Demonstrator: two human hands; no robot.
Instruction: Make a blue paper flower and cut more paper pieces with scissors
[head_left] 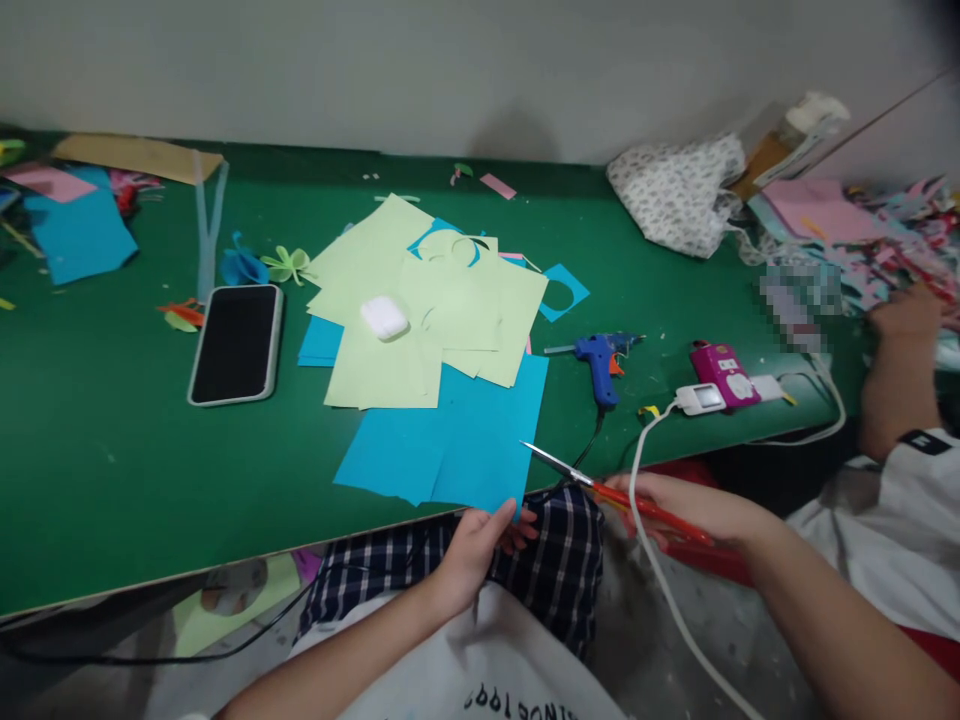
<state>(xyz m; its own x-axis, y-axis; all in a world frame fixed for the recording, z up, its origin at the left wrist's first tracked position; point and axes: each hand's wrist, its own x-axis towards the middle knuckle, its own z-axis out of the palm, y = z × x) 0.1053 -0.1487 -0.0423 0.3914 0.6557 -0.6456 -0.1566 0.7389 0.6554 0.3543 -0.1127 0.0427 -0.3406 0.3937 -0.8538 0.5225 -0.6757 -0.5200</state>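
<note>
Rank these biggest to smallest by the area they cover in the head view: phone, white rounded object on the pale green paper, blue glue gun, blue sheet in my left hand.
1. Blue sheet
2. Phone
3. Blue glue gun
4. White rounded object

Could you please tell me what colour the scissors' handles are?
The scissors' handles are orange-red; the head view, the only one, shows them.

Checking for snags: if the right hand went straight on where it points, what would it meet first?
The right hand holds scissors, whose tips would probably meet the held blue sheet first; they overlap in view, but depth is unclear.
</note>
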